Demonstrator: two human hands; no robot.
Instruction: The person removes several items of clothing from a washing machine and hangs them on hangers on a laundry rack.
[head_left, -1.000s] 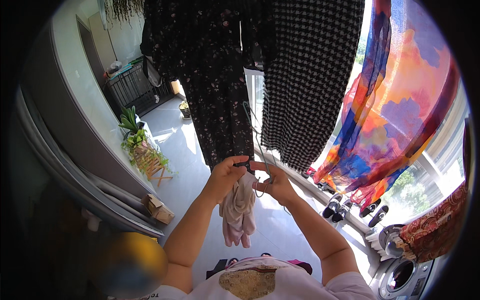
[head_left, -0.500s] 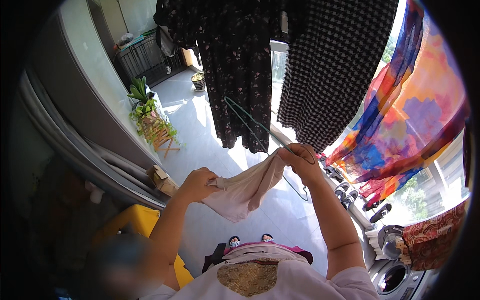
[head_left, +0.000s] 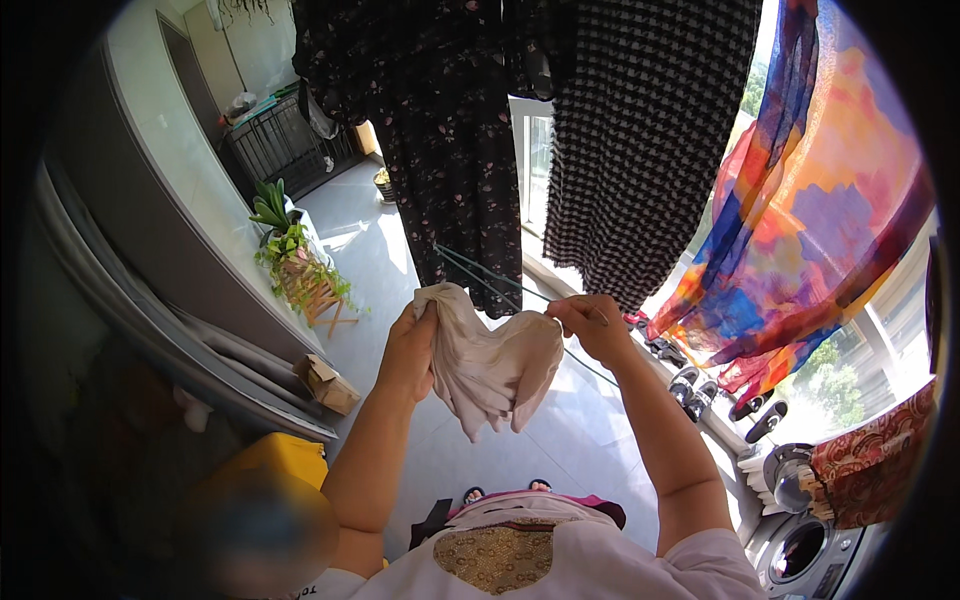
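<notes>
A pale pinkish-white cloth garment hangs in loose folds in front of me, spread between both hands. My left hand is closed on its left side, with fabric draped over the fingers. At the garment's upper right corner, my right hand pinches the cloth. The same hand also holds a thin green clothes hanger, which slants up to the left behind the garment; part of it is hidden by the cloth and fingers.
Ahead hang a black floral dress, a houndstooth cloth and a colourful scarf. Potted plants and a cardboard box stand left. Several shoes line the window side, near a washing machine. A yellow object is at lower left.
My left hand has risen and turned upright, gathering the garment's left side higher. The garment is bunched closer together. My right hand, still holding the hanger, has shifted slightly lower.
</notes>
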